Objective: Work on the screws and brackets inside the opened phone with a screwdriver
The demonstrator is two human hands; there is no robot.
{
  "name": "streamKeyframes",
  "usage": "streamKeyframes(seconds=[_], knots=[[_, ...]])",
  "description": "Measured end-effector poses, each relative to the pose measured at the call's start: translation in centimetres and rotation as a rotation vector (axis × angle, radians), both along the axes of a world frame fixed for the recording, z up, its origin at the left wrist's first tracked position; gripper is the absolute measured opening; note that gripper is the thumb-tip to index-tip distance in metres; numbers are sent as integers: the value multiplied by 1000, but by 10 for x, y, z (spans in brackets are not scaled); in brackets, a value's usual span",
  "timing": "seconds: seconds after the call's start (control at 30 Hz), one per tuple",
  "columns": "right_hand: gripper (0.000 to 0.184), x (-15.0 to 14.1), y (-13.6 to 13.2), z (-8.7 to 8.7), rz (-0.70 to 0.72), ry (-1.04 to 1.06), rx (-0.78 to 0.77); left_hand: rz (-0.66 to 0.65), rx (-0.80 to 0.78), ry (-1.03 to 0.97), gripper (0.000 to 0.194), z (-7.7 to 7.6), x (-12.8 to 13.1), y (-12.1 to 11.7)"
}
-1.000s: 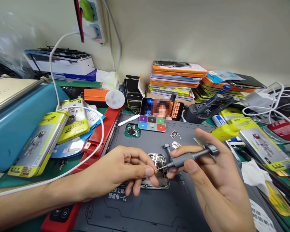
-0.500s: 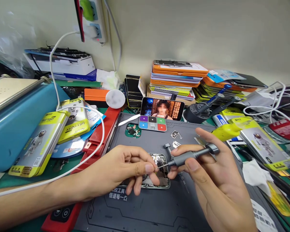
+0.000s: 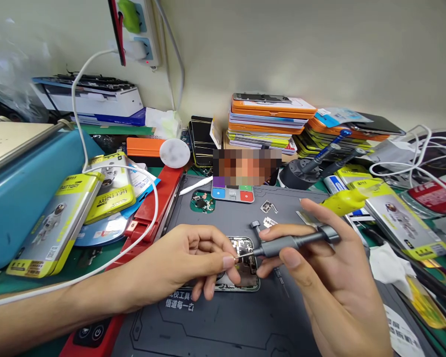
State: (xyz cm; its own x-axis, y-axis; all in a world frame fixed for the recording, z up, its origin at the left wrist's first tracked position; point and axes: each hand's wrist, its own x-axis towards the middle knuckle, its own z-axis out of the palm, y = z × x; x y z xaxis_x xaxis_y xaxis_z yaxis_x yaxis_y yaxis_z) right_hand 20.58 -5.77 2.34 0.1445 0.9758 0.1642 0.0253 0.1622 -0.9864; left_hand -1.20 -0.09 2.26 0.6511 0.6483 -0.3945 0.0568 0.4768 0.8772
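A dark grey precision screwdriver (image 3: 282, 245) lies nearly level in my right hand (image 3: 334, 287), its butt against the base of the index finger and its bit pointing left. My left hand (image 3: 196, 253) has thumb and index finger pinched at the bit's tip; whatever tiny piece is between them is too small to name. Beneath both hands sits an opened phone (image 3: 254, 285) with its inner parts exposed, partly covered by my left fingers. A second grey screwdriver (image 3: 255, 226) rests on the mat behind the one I hold, crossing next to the phone.
On the dark work mat (image 3: 223, 327) are a green round-cornered pad (image 3: 202, 202), a razor blade (image 3: 270, 222) and small metal parts (image 3: 268, 206). A red clamp-like tool (image 3: 141, 218) runs along the left. Battery boxes (image 3: 55, 225), a screwdriver holder (image 3: 299, 173) and a white cable (image 3: 156, 208) surround the mat.
The view has shifted slightly. The screwdriver's bit still meets my left fingertips, and both hands keep almost the same pose.
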Motion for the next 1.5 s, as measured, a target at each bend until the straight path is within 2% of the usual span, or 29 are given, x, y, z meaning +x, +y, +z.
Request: streamKeyframes(seconds=[0.27, 0.77, 1.27, 1.5], knots=[[44, -8, -10, 4, -75, -69, 124, 42, -30, -21, 26, 1, 0, 0], [42, -1, 0, 1, -28, -13, 17, 35, -31, -32, 23, 2, -1, 0], [42, 1, -1, 2, -17, -14, 12, 33, -21, -29, 26, 3, -1, 0], [41, 2, 9, 3, 20, 95, -39, 23, -31, -81, 22, 2, -2, 0]])
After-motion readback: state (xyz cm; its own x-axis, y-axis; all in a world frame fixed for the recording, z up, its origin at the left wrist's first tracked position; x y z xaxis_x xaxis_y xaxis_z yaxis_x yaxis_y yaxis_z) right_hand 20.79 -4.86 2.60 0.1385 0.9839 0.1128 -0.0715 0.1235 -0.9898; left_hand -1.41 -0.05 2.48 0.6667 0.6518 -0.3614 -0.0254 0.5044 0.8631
